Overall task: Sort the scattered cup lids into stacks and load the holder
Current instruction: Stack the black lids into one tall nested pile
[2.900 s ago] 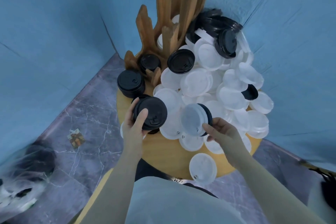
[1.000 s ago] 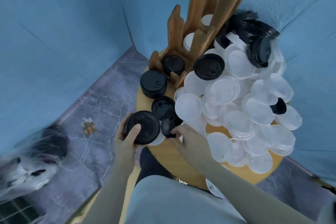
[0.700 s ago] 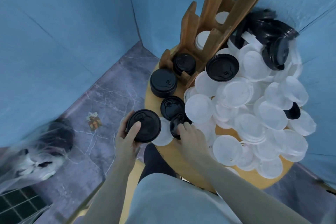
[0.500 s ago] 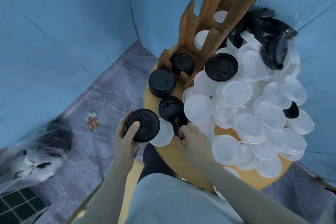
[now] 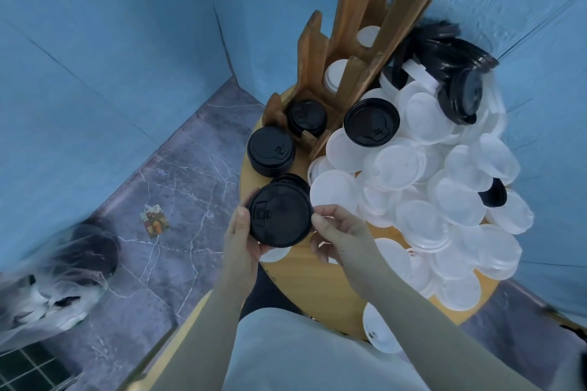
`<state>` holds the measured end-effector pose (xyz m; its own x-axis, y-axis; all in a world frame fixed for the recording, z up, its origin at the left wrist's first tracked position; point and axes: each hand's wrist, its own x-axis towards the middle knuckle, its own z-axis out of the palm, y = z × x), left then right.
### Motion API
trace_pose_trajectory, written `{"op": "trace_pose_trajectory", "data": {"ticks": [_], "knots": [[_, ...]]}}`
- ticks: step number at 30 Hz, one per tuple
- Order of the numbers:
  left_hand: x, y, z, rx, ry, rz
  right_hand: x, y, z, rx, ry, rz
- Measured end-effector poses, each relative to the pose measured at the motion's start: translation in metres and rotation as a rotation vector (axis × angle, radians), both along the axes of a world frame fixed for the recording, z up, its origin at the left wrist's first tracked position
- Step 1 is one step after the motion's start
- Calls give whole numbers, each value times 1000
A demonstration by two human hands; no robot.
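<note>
Head view showed the left hand (image 5: 241, 241) gripping a black lid stack (image 5: 280, 215) above the tabletop (image 5: 305, 279) edge. The right hand (image 5: 341, 236), fingers curled, touched its right rim; the wooden holder (image 5: 359, 51) stood ahead, beyond them.

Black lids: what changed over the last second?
The right hand brought its small black lid from the table onto the black stack gripped by the left hand; its fingers now touch that stack's edge. Holder and white lids unchanged.
</note>
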<state>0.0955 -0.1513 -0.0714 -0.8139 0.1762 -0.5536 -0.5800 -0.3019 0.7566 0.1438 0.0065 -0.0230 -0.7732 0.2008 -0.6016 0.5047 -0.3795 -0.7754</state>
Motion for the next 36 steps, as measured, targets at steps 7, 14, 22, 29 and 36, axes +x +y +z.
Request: {"op": "trace_pose_trajectory", "data": {"ticks": [7,14,22,29,36], "knots": [[-2,-5,-3,38,29,-49,-10,-9,3,147,-72,-55],[-10,-8,-7,32,33,24,-17,-20,4,277,-39,69],[-68,11,15,-138,191,5,-68,-22,-5,6,-42,-108],[-130,33,4,-311,167,-221,-117,-22,-15,-44,-39,-271],[-132,30,0,-327,59,-289,-120,-21,-23,152,-45,-216]]}}
